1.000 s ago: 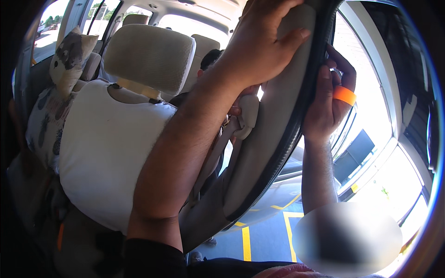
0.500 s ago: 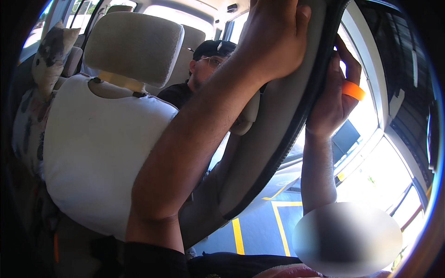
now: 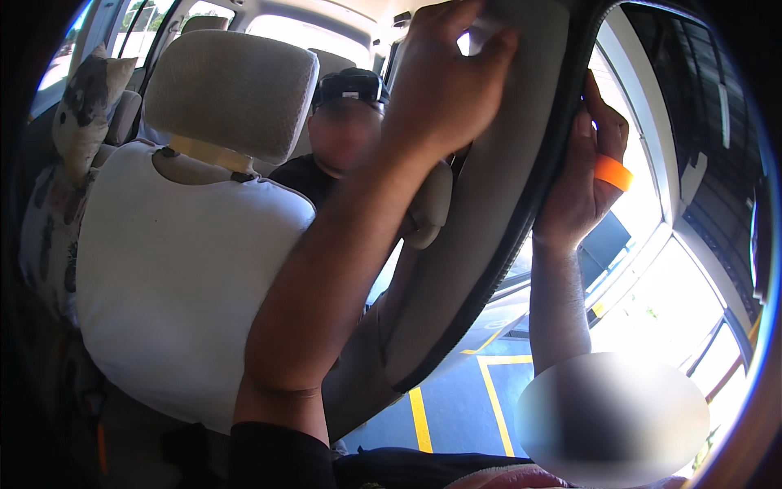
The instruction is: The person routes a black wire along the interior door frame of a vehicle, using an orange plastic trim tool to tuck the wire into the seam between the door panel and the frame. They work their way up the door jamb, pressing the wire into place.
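My left hand (image 3: 446, 90) is raised against the long grey trim panel (image 3: 521, 147) at the edge of the vehicle's door opening. Its thumb and index finger stand apart, with light showing between them; the other fingers are mostly hidden. A black door seal (image 3: 544, 175) runs along the panel's outer edge. On the outside, my right hand (image 3: 574, 183) rests against that seal with bent fingers and the thumb near the edge. A bright orange band (image 3: 613, 173) shows at its fingers; whether they go through it or grip it is unclear.
A front seat with a white cover (image 3: 187, 277) and grey headrest (image 3: 232, 94) stands at left, with a patterned cushion (image 3: 85, 118) behind. Another person in a dark cap (image 3: 350, 90) is inside, past my left forearm. Outside lies blue floor (image 3: 460, 407) with yellow lines.
My left hand has shifted left and slightly down along the panel, and its thumb now shows apart from the index finger. My right hand has moved slightly left and down with the orange band.
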`<state>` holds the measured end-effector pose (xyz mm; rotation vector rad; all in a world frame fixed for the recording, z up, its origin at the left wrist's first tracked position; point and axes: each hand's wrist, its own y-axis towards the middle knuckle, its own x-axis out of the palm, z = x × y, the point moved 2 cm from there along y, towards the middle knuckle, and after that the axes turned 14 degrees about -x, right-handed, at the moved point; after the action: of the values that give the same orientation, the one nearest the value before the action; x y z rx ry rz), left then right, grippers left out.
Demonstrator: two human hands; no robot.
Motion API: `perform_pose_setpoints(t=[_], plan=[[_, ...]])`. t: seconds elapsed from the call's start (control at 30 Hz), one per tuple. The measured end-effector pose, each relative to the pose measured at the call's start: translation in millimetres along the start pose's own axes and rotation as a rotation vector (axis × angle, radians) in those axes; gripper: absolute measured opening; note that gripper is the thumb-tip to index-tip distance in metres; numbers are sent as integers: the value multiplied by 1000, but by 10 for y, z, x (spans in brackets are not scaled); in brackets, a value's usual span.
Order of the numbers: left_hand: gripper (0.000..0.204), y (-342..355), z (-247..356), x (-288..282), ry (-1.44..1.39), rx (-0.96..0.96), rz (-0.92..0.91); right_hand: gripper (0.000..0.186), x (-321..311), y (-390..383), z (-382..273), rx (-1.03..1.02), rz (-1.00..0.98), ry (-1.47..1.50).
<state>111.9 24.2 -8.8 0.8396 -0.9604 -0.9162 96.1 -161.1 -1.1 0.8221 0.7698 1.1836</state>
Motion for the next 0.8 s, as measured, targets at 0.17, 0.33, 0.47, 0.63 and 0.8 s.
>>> perform_pose_setpoints(t=[0.17,0.33,0.47,0.63,0.8], plan=[[75,228,-185,-55,-380,-226,-196,22,37,-15,13,43,39,114],[71,46,-19,-183,-266,-438,-433,20,-4,-42,63,70,78,214],[60,89,-211,-259,-93,-318,-340,28,-4,-24,101,-3,12,68],[49,-303,322,-488,-3,-344,-294,35,-58,-46,185,-29,-5,13],[35,-802,217,-547,201,350,-111,36,-101,58,-47,141,-78,368]])
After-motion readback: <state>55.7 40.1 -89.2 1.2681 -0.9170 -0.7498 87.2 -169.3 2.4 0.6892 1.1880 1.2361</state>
